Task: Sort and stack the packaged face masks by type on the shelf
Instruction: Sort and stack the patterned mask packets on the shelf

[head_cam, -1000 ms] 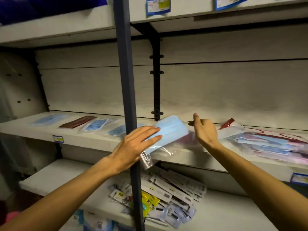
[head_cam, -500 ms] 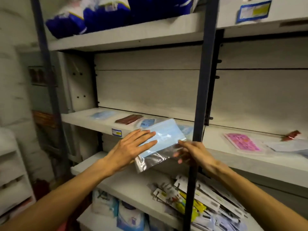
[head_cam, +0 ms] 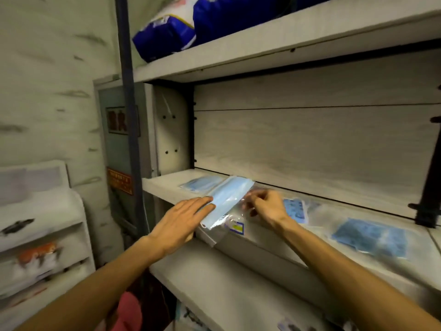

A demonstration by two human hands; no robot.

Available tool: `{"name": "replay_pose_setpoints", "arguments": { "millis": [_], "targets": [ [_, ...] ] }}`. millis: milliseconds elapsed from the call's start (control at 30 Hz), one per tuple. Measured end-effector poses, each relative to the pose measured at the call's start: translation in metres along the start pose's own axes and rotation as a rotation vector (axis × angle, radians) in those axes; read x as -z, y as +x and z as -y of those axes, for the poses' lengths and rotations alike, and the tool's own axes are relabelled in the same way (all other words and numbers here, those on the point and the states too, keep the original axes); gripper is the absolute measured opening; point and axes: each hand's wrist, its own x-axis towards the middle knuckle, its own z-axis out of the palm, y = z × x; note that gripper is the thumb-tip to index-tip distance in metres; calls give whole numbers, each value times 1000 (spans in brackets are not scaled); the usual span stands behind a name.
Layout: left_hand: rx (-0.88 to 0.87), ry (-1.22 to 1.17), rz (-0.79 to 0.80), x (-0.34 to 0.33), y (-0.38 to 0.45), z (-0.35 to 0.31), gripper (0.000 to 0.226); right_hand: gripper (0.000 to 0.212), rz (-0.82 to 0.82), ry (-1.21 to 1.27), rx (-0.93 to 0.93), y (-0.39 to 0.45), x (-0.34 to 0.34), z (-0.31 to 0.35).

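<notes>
In the head view, the left hand is lying flat, its fingers straight and close together, their tips resting on the near left part of a packaged light blue mask. The thumb is hidden beneath the hand, so whether it is gripping the pack from below cannot be told. The right hand is sitting just right of the pack with its fingers curled, pinching the clear plastic wrapper at the pack's right edge. The pack is sitting tilted between the two hands, its far end over the middle shelf and its near end of clear plastic hanging out past the shelf's front lip, just above a small blue and yellow price label.

Just beyond the left hand's fingertips, a second light blue mask pack is lying flat on the same shelf, touching or nearly touching the held pack. Just right of the right hand, a blue patterned mask pack is lying on the shelf, and farther right of it another patterned blue pack is lying flat, blurred. High above both hands, blue and white bags are sitting on the upper shelf. Below the forearms, a lower shelf is showing.
</notes>
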Motion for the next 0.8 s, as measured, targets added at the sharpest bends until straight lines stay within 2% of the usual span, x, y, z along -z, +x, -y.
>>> {"name": "replay_pose_setpoints", "arguments": {
  "millis": [67, 167, 267, 333, 467, 600, 733, 800],
  "targets": [
    [7, 6, 25, -12, 21, 37, 91, 24, 11, -42, -34, 43, -17, 0],
    [61, 2, -2, -33, 52, 87, 83, 19, 24, 23, -120, 99, -41, 1],
    [176, -105, -82, -56, 78, 121, 73, 21, -43, -124, -46, 140, -59, -1],
    [183, -103, -57, -74, 93, 139, 63, 22, -40, -186, -49, 160, -69, -3],
    [135, -86, 140, -111, 116, 170, 55, 29, -40, -413, -131, 196, -84, -15],
    [205, -308, 357, -141, 132, 201, 45, 38, -59, -646, -176, 221, -103, -26],
    [263, -433, 542, -162, 145, 229, 65, 36, -22, -667, -203, 237, -119, -28],
    [259, -490, 585, -170, 148, 239, 79, 43, 23, -654, -229, 238, -125, -27]
  ]
}}
